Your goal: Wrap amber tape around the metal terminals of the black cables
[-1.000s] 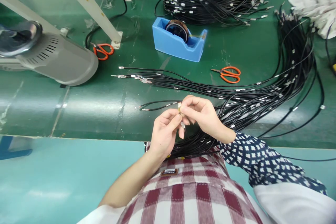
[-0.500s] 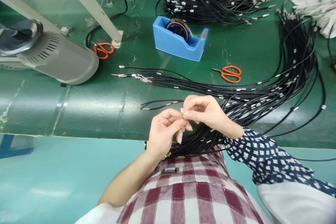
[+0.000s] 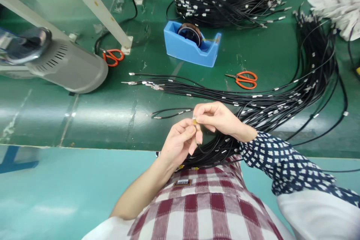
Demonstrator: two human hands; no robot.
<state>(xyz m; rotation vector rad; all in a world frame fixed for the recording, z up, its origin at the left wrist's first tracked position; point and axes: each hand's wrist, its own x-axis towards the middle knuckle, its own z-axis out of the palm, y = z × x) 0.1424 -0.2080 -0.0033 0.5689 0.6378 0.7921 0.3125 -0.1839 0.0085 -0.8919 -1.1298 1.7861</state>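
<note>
Between the fingertips of both hands is a small connector [image 3: 194,120] with a yellowish patch, probably tape, and a pale end. My left hand [image 3: 181,137] pinches it from below, thumb against the fingers. From the right, my right hand [image 3: 215,118] pinches its upper end with thumb and forefinger. Black cables [image 3: 216,150] with small white labels run under the hands and over the lap. Two thin cable ends [image 3: 168,113] lie just left of the hands on the green table [image 3: 107,120]. A longer bundle [image 3: 208,92] stretches behind the hands.
A blue tape dispenser [image 3: 191,50] stands behind the bundle, with orange-handled scissors [image 3: 246,80] to its right. More scissors [image 3: 113,58] lie beside a grey machine [image 3: 75,65] at left. A coiled cable heap [image 3: 225,0] and white gloves [image 3: 340,11] are at the back.
The camera view has shifted slightly. Both hands still pinch the connector; the fingers of my left hand below it have shifted a little, and more of the yellowish patch shows.
</note>
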